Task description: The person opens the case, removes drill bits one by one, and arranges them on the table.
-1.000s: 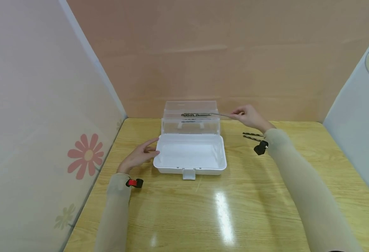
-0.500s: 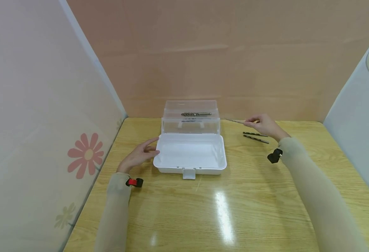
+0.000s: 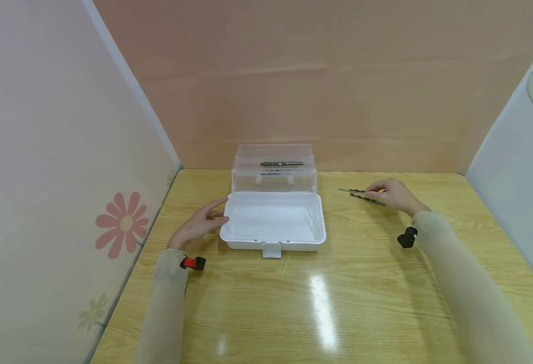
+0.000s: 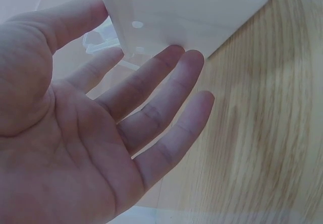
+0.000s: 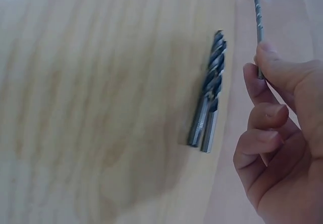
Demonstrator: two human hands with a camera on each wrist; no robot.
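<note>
A white plastic box stands open, its clear lid upright behind it. A thick drill bit lies in the lid's tray. My left hand rests flat against the box's left wall, fingers straight. My right hand is low over the table to the right of the box and pinches a thin drill bit between thumb and forefinger. Two thicker drill bits lie side by side on the wood just beside that hand, also seen from the head as drill bits.
The wooden table is enclosed by a pink panel on the left, a brown panel at the back and a pale panel on the right. The box's front latch hangs down.
My right hand has carried the thin drill bit from beside the lid rightward and down to the table, next to the two lying bits. The left hand has not moved.
</note>
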